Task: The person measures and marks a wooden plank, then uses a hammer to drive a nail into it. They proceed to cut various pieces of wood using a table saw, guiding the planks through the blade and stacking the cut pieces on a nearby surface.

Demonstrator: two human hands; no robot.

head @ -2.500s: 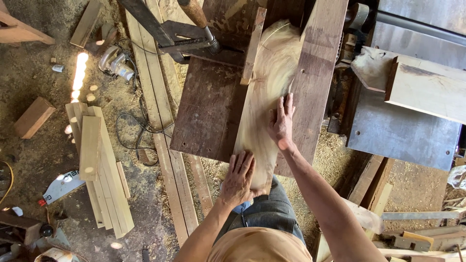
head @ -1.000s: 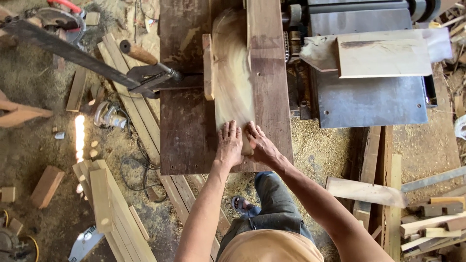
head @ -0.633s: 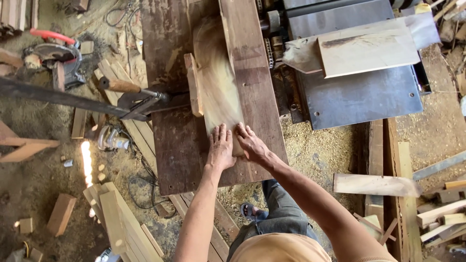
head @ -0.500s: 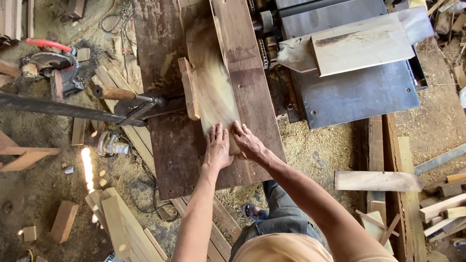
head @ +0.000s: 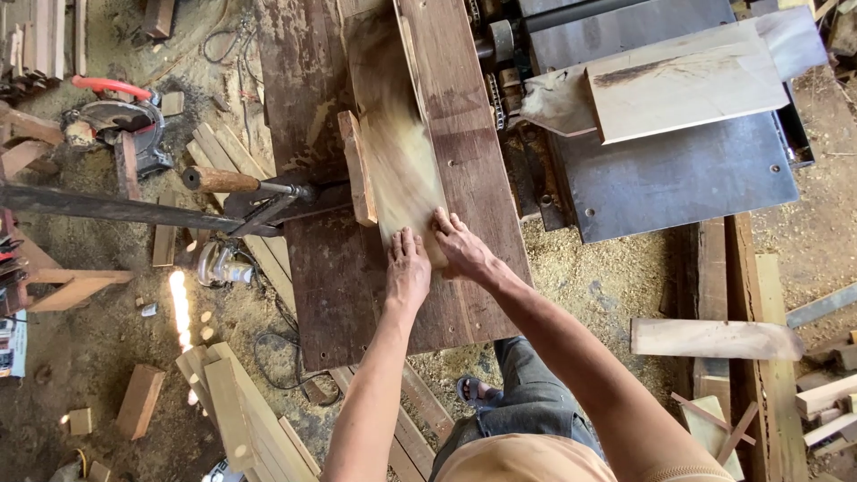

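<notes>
A pale wooden board (head: 397, 152) lies lengthwise on a dark brown wooden machine table (head: 326, 268), blurred by motion. Both hands press flat on the board's near end. My left hand (head: 409, 270) rests palm down on the near left corner. My right hand (head: 459, 245) sits beside it on the near right corner, fingers spread. A small upright wooden fence block (head: 358, 170) stands along the board's left edge. Neither hand grips anything; they push with open palms.
A grey metal machine bed (head: 678, 178) with a light plank (head: 683, 85) on it lies to the right. A long-handled lever (head: 134, 210) reaches in from the left. Stacked slats (head: 237, 415), offcuts, a circular saw (head: 112, 120) and sawdust cover the floor.
The board has slid farther away along the table, and both hands have followed it forward. My view has shifted slightly with them.
</notes>
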